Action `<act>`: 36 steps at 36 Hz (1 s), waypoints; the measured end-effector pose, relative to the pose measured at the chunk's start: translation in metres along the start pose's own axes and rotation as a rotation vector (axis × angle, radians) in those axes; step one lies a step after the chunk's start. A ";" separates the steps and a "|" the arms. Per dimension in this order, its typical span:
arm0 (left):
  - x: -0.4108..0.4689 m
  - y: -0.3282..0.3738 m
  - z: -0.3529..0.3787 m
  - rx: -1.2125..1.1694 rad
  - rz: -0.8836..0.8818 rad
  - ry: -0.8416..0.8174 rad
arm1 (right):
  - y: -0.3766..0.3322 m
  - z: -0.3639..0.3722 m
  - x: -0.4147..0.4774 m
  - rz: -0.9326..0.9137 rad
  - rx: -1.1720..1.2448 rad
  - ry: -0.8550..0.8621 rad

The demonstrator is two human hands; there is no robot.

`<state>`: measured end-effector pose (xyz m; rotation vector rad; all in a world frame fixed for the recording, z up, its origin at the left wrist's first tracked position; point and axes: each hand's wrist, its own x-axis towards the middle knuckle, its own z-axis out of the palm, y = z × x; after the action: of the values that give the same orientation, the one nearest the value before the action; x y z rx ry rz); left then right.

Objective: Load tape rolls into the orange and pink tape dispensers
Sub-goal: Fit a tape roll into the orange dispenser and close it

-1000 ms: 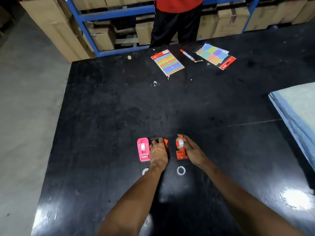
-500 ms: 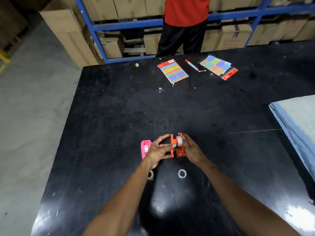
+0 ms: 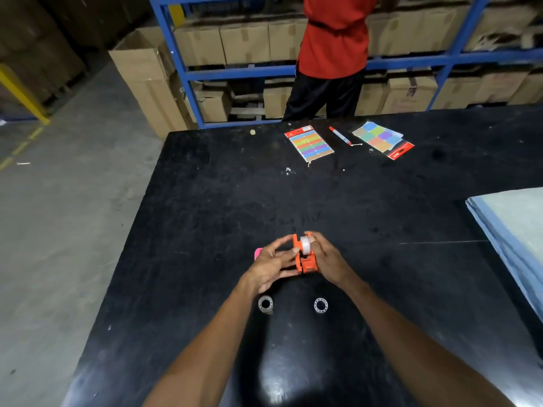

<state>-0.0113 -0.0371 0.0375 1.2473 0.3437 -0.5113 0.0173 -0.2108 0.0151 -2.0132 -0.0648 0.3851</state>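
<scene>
An orange tape dispenser (image 3: 306,261) stands on the black table (image 3: 205,230) with a clear tape roll (image 3: 306,245) seated in its top. My left hand (image 3: 271,265) presses an orange side piece against its left face. My right hand (image 3: 326,258) grips its right side, fingers by the roll. The pink dispenser (image 3: 257,254) is mostly hidden behind my left hand. A small clear tape roll (image 3: 265,304) and a clear plastic ring (image 3: 321,305) lie on the table nearer me.
Two colourful sticker packs (image 3: 309,143) (image 3: 382,139) and a red marker (image 3: 340,136) lie at the far edge. A person in a red shirt (image 3: 332,39) stands behind the table at blue shelving with cardboard boxes. A blue-grey sheet stack (image 3: 511,230) lies at right.
My left hand left the spot beside the pink dispenser and brought an orange piece against the orange dispenser. The camera tilted up, showing more of the shelves.
</scene>
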 end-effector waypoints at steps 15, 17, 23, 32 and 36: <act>-0.013 0.006 -0.009 -0.015 0.057 -0.001 | -0.023 0.011 -0.007 -0.063 -0.052 0.019; -0.014 0.007 -0.009 -0.022 0.065 0.008 | -0.025 0.012 -0.006 -0.043 -0.035 0.020; -0.012 0.010 -0.010 -0.037 0.073 0.038 | -0.032 0.014 -0.005 -0.025 0.012 0.029; -0.008 0.012 -0.009 -0.041 0.038 0.042 | -0.033 0.020 -0.001 0.052 0.081 0.023; -0.007 0.013 -0.010 -0.026 0.024 0.012 | -0.031 0.017 0.000 0.081 0.106 -0.006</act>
<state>-0.0100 -0.0230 0.0487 1.2282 0.3445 -0.4776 0.0157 -0.1817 0.0359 -1.9140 0.0336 0.4372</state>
